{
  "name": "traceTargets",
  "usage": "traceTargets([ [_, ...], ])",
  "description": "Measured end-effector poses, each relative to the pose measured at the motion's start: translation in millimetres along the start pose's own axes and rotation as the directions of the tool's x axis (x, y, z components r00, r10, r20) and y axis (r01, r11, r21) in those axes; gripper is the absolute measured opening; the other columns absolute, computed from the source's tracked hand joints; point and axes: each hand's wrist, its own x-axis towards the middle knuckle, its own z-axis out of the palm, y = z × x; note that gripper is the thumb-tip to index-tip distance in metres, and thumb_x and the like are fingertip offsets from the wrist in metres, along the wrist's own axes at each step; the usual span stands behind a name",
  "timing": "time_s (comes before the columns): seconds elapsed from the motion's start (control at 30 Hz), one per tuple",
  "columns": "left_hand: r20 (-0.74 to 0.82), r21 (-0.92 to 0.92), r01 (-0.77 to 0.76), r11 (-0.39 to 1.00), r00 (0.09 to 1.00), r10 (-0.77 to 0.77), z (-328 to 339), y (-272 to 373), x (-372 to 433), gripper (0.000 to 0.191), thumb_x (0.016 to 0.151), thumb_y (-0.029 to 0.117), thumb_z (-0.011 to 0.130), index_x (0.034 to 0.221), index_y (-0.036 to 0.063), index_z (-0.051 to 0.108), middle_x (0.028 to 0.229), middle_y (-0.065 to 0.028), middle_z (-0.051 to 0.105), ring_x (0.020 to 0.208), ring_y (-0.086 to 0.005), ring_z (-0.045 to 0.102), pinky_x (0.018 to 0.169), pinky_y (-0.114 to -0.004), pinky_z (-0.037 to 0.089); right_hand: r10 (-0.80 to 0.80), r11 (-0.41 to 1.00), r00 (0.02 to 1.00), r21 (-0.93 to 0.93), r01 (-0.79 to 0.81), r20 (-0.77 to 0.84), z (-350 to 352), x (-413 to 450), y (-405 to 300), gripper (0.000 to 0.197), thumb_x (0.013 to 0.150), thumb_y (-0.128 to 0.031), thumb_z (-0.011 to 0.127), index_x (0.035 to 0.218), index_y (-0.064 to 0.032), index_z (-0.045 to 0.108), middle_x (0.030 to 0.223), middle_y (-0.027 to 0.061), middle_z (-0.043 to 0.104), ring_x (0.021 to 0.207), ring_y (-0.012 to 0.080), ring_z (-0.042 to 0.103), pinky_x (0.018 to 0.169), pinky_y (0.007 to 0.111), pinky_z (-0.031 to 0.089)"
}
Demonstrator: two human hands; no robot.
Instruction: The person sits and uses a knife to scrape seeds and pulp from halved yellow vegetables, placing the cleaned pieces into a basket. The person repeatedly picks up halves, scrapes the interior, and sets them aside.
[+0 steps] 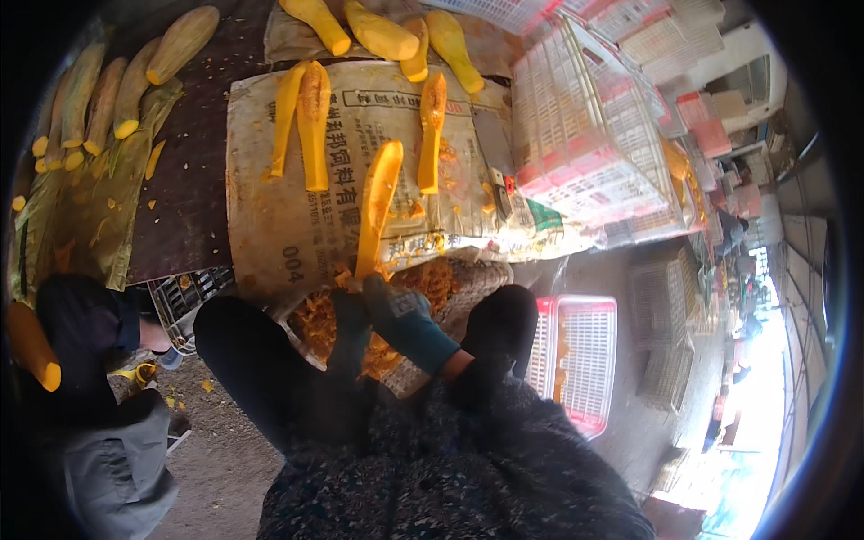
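Note:
Both my hands wear gloves and meet at the lower end of a halved, long orange squash [379, 206], whose hollowed side shows. My right hand [405, 317] closes around that end. My left hand [351, 320] is beside it, dark and partly in shadow, with small orange bits at its fingers; whether it holds a tool is hidden. Below the hands, between my knees, a container holds a heap of orange squash pulp [317, 324]. Cut squash halves [313, 135] and another half [432, 135] lie on a printed woven sack [263, 223] spread before me.
Whole peeled-looking squashes [378, 30] lie at the sack's far side. A stack of plastic crates [594, 162] stands at the right, a pink-rimmed crate [587, 364] on the floor. More squashes [135, 88] lie at the left, near another seated person's leg [81, 337].

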Motion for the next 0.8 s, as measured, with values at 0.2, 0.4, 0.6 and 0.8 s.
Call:
traceTargets([
  [0.2,0.108,0.068,0.189,0.980,0.975,-0.196,4,44,-13,0.032,0.083,0.020,0.075,0.102,0.0024,0.057,0.073,-0.0007,0.059,0.051,-0.0066,0.049,0.045,-0.022,0.038,-0.050,0.990,0.883,-0.137,-0.016,-0.468,-47,86,64,0.011,0.089,-0.011,0.049,0.095,-0.0043,0.056,0.060,0.0144,0.059,0.049,0.0296,0.060,0.041,0.041,0.045],
  [0.4,0.052,0.090,0.292,0.952,0.953,-0.297,12,61,-10,0.037,0.084,0.020,0.075,0.110,0.0014,0.057,0.075,-0.0042,0.063,0.051,-0.0086,0.050,0.046,-0.025,0.038,-0.230,0.973,0.894,-0.066,0.222,-0.385,-64,131,68,0.012,0.084,-0.012,0.052,0.090,-0.0058,0.060,0.071,0.0185,0.064,0.068,0.0388,0.065,0.059,0.050,0.050],
  [0.6,0.079,0.067,0.258,0.964,0.962,-0.262,5,53,-14,0.034,0.086,0.019,0.071,0.112,0.0011,0.057,0.077,-0.0058,0.061,0.049,-0.0102,0.048,0.045,-0.027,0.038,-0.114,0.973,0.972,0.173,0.151,-0.208,-51,77,52,0.012,0.092,-0.016,0.047,0.092,-0.0061,0.054,0.063,0.0139,0.060,0.059,0.0337,0.062,0.053,0.045,0.048],
  [0.8,0.021,-0.532,0.419,0.736,0.875,-0.483,11,55,-5,0.029,0.086,0.018,0.072,0.106,0.0018,0.058,0.072,-0.0012,0.058,0.054,-0.0083,0.052,0.045,-0.023,0.038,-0.212,0.948,0.967,-0.211,0.238,0.140,-38,22,7,0.021,0.097,-0.024,0.044,0.111,-0.0109,0.054,0.067,0.0105,0.062,0.056,0.0297,0.062,0.050,0.043,0.050],
])
